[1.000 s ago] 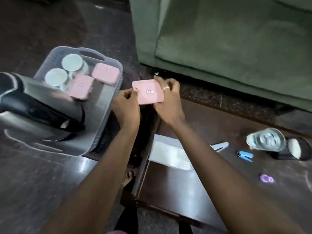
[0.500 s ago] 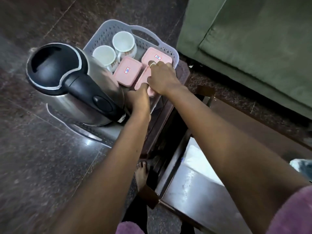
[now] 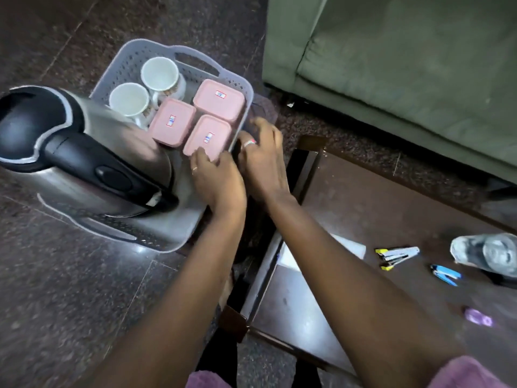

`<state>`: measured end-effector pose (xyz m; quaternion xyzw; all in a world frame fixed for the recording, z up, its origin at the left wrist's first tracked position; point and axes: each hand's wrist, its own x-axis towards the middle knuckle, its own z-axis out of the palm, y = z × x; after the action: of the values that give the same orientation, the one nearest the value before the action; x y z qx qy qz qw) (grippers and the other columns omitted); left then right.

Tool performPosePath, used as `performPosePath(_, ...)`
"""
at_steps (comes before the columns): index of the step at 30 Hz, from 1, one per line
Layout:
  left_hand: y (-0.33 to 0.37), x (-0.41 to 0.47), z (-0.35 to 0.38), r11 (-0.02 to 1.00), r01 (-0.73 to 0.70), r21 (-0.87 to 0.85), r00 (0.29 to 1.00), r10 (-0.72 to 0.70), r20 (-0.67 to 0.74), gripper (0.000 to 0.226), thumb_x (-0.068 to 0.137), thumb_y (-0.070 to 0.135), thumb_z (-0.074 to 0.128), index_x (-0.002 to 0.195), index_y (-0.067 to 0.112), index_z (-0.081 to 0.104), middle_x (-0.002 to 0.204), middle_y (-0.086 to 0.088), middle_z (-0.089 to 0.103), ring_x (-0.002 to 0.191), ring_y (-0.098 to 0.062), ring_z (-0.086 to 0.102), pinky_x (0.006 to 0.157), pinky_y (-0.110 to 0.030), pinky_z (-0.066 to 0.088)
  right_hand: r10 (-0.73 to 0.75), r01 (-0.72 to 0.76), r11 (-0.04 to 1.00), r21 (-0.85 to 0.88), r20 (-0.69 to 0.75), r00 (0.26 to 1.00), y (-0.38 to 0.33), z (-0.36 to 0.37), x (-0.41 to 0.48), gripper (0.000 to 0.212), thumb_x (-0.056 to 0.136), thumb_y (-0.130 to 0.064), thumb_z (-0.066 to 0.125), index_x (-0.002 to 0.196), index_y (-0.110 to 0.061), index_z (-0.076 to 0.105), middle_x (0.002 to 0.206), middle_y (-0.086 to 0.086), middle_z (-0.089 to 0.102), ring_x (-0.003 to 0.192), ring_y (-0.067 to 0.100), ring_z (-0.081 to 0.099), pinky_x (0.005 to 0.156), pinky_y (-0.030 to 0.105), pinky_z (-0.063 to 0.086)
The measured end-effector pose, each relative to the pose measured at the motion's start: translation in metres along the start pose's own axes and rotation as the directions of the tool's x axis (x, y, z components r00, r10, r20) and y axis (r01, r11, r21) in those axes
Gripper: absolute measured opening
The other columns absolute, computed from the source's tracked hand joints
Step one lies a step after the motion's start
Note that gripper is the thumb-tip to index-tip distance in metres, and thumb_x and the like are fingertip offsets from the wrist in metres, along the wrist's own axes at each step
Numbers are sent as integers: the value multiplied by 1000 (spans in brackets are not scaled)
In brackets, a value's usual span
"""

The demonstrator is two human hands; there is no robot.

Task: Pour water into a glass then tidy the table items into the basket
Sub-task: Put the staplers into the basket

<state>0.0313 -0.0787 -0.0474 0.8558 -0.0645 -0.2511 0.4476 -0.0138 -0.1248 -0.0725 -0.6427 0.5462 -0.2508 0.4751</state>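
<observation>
Green sofa (image 3: pixel 391 79) far right; open dark floor left. Table (image 3: pixel 363 205) near right, glass (image 3: pixel 486 253) at its right edge. Basket (image 3: pixel 134 60) left, crowded: kettle (image 3: pixel 84 152), two cups (image 3: pixel 130 100), pink boxes. Near pink box (image 3: pixel 208 137) now flat, was tilted. My left hand (image 3: pixel 218 180): bent fingertips on its near edge. My right hand (image 3: pixel 263 161): slack, empty, moved off box to basket's right rim.
</observation>
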Motion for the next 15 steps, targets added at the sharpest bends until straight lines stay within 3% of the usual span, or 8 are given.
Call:
performPosePath(3, -10, -52, 16, 943, -332, -14, 943, 333, 9, 47, 80, -3, 50, 127, 0, 49, 136, -19, 48, 129, -28, 43, 106, -21, 24, 52, -46, 998, 43, -142, 989, 41, -38, -31, 40, 87, -33, 46, 124, -18, 47, 129, 8, 43, 124, 20, 36, 107, 35, 28)
performPosePath(5, -25, -84, 34, 903, -430, 15, 897, 426, 116, 46, 80, -6, 49, 125, 0, 51, 135, -19, 48, 128, -28, 43, 106, -19, 24, 78, -85, 996, -19, -228, 970, 76, -65, -52, 41, 86, -36, 44, 123, -19, 48, 126, 5, 45, 120, 20, 40, 102, 33, 32)
performPosePath(8, -53, -125, 70, 881, -459, 116, 828, 377, 414, 45, 84, -2, 50, 128, 4, 49, 137, -15, 46, 129, -26, 42, 106, -21, 24, 243, -270, 962, -28, -354, 903, 129, -112, -85, 41, 88, -32, 44, 127, -20, 45, 125, -1, 42, 119, 20, 43, 100, 32, 35)
performPosePath(11, -84, -165, 111, 821, -509, 261, 705, 224, 673, 47, 87, 8, 52, 133, 7, 45, 141, -15, 42, 131, -27, 37, 105, -22, 24, 314, -433, 882, -187, -452, 835, 182, -162, -124, 38, 91, -19, 44, 128, -10, 46, 133, 8, 40, 120, 23, 37, 90, 18, 28)
performPosePath(15, -110, -217, 160, 647, -681, 343, 552, 146, 821, 52, 87, 20, 54, 134, 3, 41, 142, -18, 40, 132, -31, 34, 110, -31, 26, 300, -529, 736, -422, -498, 814, 236, -220, -165, 29, 89, 0, 40, 111, 5, 58, 140, 22, 35, 126, 36, 31, 97, 35, 32)
